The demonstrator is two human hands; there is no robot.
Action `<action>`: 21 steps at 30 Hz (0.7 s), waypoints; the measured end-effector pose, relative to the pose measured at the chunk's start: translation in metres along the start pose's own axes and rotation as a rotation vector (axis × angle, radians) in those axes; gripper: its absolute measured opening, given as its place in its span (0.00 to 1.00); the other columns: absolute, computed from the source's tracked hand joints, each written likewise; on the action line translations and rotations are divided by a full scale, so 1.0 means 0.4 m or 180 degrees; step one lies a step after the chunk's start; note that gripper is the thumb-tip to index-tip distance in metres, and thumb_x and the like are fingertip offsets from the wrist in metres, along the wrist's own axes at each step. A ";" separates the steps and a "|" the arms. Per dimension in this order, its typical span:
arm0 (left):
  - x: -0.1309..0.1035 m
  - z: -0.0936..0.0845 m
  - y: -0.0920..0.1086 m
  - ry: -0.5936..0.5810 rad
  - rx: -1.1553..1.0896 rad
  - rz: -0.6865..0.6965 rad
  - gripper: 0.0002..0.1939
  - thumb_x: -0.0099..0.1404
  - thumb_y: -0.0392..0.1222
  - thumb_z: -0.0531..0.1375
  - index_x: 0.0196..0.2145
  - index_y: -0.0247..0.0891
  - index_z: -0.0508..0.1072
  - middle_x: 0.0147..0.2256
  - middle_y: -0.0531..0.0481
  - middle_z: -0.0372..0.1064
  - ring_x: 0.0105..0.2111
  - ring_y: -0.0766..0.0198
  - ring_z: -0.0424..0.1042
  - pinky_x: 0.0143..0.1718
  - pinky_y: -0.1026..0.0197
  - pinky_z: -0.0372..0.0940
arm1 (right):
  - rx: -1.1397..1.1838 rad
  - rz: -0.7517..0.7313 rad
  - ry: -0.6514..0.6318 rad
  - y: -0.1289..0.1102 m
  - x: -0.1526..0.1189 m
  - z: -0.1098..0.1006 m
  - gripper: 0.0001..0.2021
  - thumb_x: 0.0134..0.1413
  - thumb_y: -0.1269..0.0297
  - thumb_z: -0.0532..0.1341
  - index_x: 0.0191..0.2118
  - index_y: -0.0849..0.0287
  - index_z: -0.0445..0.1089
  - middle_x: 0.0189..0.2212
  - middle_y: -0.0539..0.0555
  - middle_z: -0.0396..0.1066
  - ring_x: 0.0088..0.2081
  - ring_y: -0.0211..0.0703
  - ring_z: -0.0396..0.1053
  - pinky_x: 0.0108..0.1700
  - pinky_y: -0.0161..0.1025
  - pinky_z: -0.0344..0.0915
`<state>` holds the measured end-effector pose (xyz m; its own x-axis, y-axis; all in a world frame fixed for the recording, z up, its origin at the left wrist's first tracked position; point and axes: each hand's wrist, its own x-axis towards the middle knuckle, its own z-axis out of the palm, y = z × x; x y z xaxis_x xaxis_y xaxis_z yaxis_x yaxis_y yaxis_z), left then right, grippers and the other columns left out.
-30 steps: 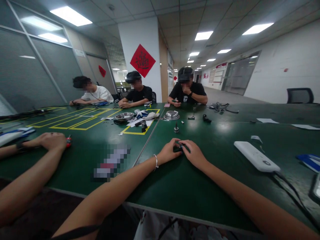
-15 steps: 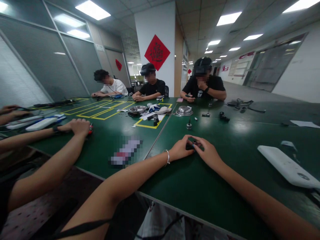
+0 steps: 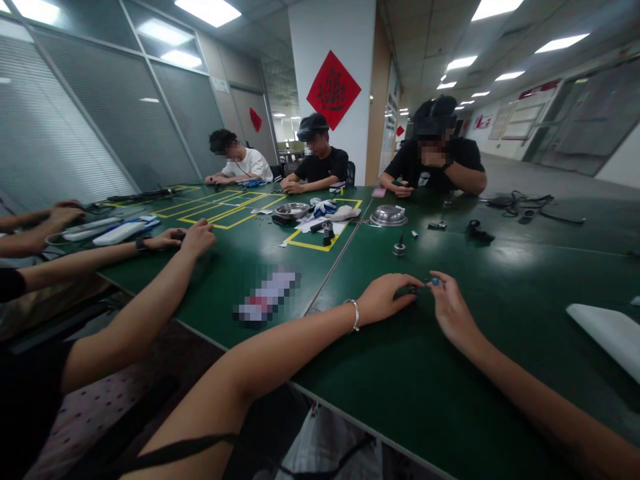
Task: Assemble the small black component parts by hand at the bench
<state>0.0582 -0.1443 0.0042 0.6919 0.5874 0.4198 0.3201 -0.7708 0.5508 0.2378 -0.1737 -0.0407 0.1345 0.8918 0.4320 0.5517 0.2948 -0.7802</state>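
head view: a green table [image 3: 380, 373] fills the lower half of the frame. right of centre, two bare hands nearly meet above it. the left hand [image 3: 384, 298], with a silver bracelet [image 3: 355, 315] at its wrist, reaches in from the lower left; its fingers arch over and its thumb comes up beneath, a narrow pinch on a small dark part [image 3: 414, 290]. the right hand [image 3: 453, 313] comes from the lower right, thumb and forefinger close together just beside that part. a bluish spot [image 3: 435, 283] shows at its tips; whether it is a held piece or a nail, i cannot tell, nor whether this hand grips anything.

the part looks light and stiff, probably a little slippery and easy to drop; fingertips on its outer sides seem the best hold, with gentle force in case its thin end is fragile. its exact shape is too small to tell.

just above the hands, a round metal piece [image 3: 399, 249] stands with a dark tip upward. beyond it lies a shiny metal dome [image 3: 389, 215]. a white device [image 3: 607, 337] rests at the right edge, and a co-worker's hand [image 3: 199, 239] is at left of centre.
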 end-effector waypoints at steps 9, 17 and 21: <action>0.028 -0.083 0.009 -0.0456 0.0425 -0.0641 0.11 0.56 0.31 0.60 0.39 0.37 0.71 0.36 0.50 0.72 0.36 0.63 0.71 0.39 0.62 0.65 | 0.0032 0.0224 -0.0153 -0.014 -0.011 -0.009 0.26 0.61 0.45 0.42 0.54 0.59 0.57 0.47 0.60 0.59 0.47 0.52 0.62 0.49 0.50 0.59; 0.017 -0.305 -0.102 -0.0533 0.1518 -0.2181 0.11 0.43 0.29 0.65 0.26 0.40 0.75 0.28 0.55 0.72 0.34 0.61 0.71 0.36 0.67 0.63 | 0.0075 0.0295 -0.0242 -0.027 -0.010 -0.009 0.24 0.61 0.47 0.43 0.53 0.57 0.59 0.45 0.59 0.60 0.46 0.51 0.63 0.45 0.48 0.63; 0.007 -0.407 -0.210 -0.0367 0.1960 -0.2726 0.12 0.41 0.30 0.65 0.27 0.39 0.74 0.28 0.53 0.72 0.36 0.58 0.71 0.38 0.65 0.63 | 0.0064 0.0332 -0.0287 -0.029 -0.010 -0.011 0.24 0.61 0.47 0.42 0.53 0.56 0.59 0.46 0.59 0.59 0.46 0.52 0.63 0.42 0.47 0.65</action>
<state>-0.0720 -0.0376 0.0766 0.1272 0.9916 -0.0241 0.9801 -0.1219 0.1563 0.2345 -0.1822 -0.0311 0.1152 0.9449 0.3065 0.5219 0.2049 -0.8280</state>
